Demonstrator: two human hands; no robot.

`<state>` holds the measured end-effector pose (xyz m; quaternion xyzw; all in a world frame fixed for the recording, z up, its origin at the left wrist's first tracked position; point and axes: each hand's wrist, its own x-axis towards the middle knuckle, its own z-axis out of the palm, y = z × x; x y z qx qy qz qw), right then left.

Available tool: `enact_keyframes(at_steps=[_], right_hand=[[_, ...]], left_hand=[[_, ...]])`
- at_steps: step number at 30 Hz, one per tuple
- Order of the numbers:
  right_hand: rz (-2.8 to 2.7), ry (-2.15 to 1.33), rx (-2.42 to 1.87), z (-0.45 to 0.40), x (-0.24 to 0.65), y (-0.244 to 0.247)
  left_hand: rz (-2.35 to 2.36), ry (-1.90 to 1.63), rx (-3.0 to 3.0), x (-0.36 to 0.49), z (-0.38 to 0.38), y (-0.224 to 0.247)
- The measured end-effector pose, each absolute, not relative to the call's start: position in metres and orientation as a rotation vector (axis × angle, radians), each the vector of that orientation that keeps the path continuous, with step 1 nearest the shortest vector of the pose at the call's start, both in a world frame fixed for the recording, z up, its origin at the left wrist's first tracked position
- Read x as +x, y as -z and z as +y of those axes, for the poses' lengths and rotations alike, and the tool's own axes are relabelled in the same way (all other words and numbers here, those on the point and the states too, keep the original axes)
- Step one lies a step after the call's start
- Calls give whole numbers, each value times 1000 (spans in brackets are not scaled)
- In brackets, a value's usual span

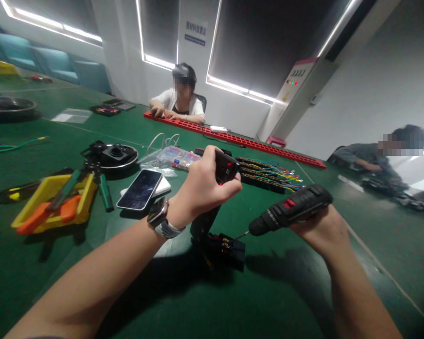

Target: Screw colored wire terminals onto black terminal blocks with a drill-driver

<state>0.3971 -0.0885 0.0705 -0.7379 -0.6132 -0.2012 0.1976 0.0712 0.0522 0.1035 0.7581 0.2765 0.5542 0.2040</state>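
My left hand (210, 181), with a watch on its wrist, is closed around the upper end of a black box-shaped part (226, 165) with a small red mark. The part stands tilted under the hand. At its foot is a black terminal block (236, 252) with brass-coloured contacts and wires, low over the green table or on it. My right hand (320, 228) is wrapped round the grip of a black cordless drill (289, 209) with a red switch. The drill's bit points left and down at the contacts; I cannot tell whether the tip touches them.
Left lie a yellow bin (38, 223) with orange- and green-handled tools, a phone (140, 189) and a metal dish (134, 157). Beyond my hands are wired black strips (268, 176), a parts box (182, 156) and a long red rail (240, 140). Two people sit across the table.
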Motion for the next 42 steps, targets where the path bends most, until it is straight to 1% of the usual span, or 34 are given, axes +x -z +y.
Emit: enact_keyframes(at_steps=[6, 11, 13, 17, 20, 22, 29, 36, 42], right_hand=[[-1820, 739, -2026, -87, 394, -67], [-1860, 680, -2031, -87, 395, -69], [-1897, 724, -2006, -88, 396, -71], [-2031, 1030, -1821, -89, 394, -84], [-2117, 1260, -1551, -89, 381, -99], [-2139, 1322, -1386, -88, 368, -111], [-2254, 1070, -1229, -88, 319, -145], [-2301, 1256, -1195, -73, 295, -157], [-2367, 1320, -1232, -77, 280, -165]], left_hand=[[753, -1548, 2109, 71, 52, -104], [738, -1553, 2110, 71, 52, -103], [733, -1553, 2109, 71, 52, -103], [740, -1554, 2106, 72, 52, -103], [744, -1549, 2108, 72, 51, -104], [745, -1547, 2110, 71, 50, -104], [762, -1570, 2132, 72, 51, -102], [745, -1584, 2149, 71, 50, -103], [731, -1581, 2154, 72, 51, -103]])
